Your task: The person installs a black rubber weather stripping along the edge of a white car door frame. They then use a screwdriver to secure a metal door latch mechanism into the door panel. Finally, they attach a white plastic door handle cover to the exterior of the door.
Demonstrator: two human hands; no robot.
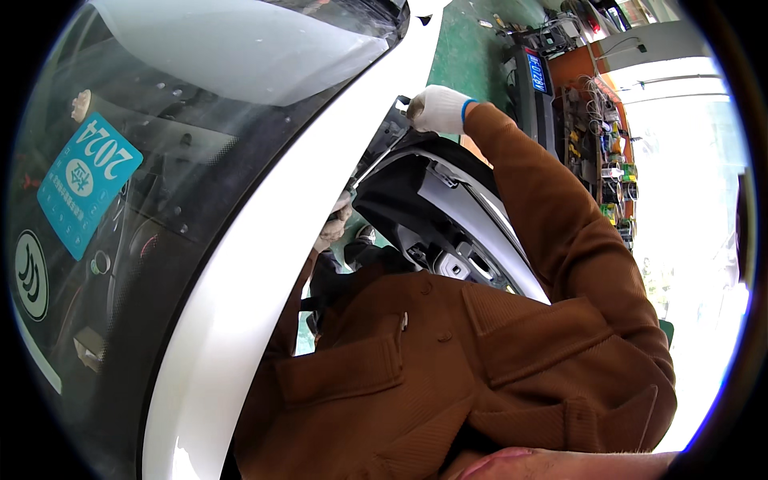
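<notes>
My right hand, in a white glove with a blue cuff, reaches to the far end of the gap between the white car pillar and the open car door. Its fingers are curled closed, their tips darkened; what they grip I cannot make out. Lower down, my left hand, in a soiled glove, shows only partly beside the pillar, fingers bent. A thin metal rod runs slantwise between the hands, its lower end close to the left one. Whether either hand holds it is unclear.
The windshield with stickers fills the left side. Beyond the door stand a dark machine with a lit blue display and a shelf of cans and bottles. Green floor shows past the pillar. My shoe shows below.
</notes>
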